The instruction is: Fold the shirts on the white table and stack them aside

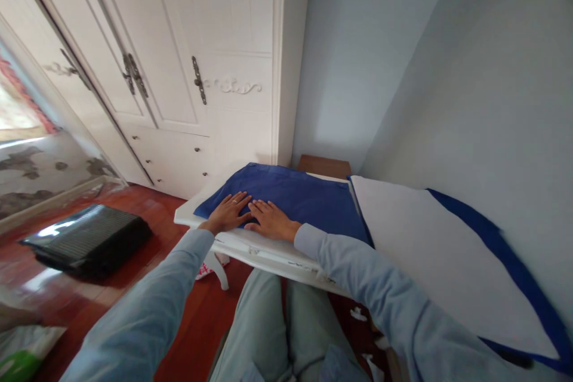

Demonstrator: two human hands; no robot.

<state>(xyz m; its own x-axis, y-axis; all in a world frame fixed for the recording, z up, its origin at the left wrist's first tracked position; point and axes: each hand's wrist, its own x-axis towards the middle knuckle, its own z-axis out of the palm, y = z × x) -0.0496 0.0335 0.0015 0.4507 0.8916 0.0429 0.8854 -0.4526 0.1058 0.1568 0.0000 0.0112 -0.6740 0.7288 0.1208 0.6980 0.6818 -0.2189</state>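
Note:
A dark blue sheet [304, 191], cloth or paper, lies flat over the top of a white table [185, 213]. My left hand [230, 212] rests palm down near the sheet's left front part, fingers spread, a ring on one finger. Close beside it, my right hand [272, 221] also lies flat on the sheet, its fingers pointing away and to the left. Neither hand grips anything. To the right, a large white sheet [430, 233] with blue edging [478, 221] adjoins the blue one.
A white wardrobe [237, 24] stands behind the table, with a small brown wooden piece [324, 166] by the grey wall [349, 42]. On the red wood floor [206, 322] sits a black plastic-wrapped package [89, 239]. White scraps [358, 314] lie below the table. A green-and-white bag [29, 349] is at lower left.

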